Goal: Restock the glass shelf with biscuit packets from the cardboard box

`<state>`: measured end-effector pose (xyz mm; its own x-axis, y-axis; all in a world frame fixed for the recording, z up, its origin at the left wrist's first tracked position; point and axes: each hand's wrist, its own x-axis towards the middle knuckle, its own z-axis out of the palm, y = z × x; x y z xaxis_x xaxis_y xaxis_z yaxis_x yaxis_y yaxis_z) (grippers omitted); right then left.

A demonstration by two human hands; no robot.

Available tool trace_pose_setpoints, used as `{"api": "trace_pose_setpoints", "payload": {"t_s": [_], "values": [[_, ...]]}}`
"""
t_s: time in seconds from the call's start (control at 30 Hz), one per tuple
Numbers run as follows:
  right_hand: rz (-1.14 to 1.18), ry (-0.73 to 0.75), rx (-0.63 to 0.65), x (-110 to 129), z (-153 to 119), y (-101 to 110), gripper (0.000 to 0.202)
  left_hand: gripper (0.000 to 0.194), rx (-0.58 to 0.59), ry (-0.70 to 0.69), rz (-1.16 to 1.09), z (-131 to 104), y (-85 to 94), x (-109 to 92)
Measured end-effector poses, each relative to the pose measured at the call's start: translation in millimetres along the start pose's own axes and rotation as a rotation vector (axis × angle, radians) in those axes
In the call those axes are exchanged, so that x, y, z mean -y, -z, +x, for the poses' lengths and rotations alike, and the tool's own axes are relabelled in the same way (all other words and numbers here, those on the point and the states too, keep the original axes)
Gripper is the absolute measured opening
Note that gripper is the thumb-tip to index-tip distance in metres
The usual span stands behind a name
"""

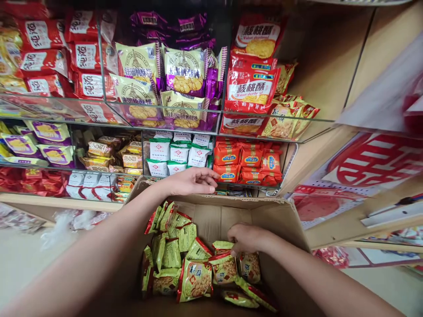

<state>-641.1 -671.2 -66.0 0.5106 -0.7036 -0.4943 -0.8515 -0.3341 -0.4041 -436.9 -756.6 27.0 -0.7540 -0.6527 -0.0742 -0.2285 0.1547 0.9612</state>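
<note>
A cardboard box (211, 211) stands below the shelves, with several green-and-red biscuit packets (196, 279) lying loose in its lower part. My left hand (194, 180) is over the box's far edge, just in front of the white-and-green packets, its fingers slightly curled and apart, holding nothing. Inside the box on the right, my right hand (244, 237) has its fingers bent down at a small packet (223, 247); whether they grip it is hard to see. Similar green-and-red packets (287, 119) sit in the upper shelf's right compartment, beside red walnut shortbread packets (249, 83).
Clear shelf dividers and front panels (165, 110) separate rows of packaged snacks. Cream-and-purple biscuits (185, 70) fill the upper middle, red packets (42, 57) the upper left. Orange packets (251, 156) stand behind the box. Red decorations (376, 163) hang at the right.
</note>
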Motion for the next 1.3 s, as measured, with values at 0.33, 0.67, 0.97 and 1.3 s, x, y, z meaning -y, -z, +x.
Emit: {"api": "trace_pose_setpoints", "payload": {"t_s": [0.33, 0.67, 0.97, 1.3], "values": [[0.753, 0.212, -0.290, 9.1, -21.0, 35.6, 0.024, 0.046, 0.007, -0.053, 0.161, -6.4, -8.7, -4.8], [1.260, 0.331, -0.347, 38.5, -4.8, 21.0, 0.056, 0.028, -0.078, -0.058, 0.347, -12.4, -9.8, -5.0], [1.509, 0.430, -0.782, 55.4, -10.9, 37.0, 0.052, 0.023, -0.325, -0.195, -0.231, -8.1, -18.2, -10.6], [-0.085, 0.167, -1.679, 37.1, -114.6, 164.1, 0.030, 0.019, -0.454, -0.163, 0.150, -3.0, -5.0, -10.8]]}}
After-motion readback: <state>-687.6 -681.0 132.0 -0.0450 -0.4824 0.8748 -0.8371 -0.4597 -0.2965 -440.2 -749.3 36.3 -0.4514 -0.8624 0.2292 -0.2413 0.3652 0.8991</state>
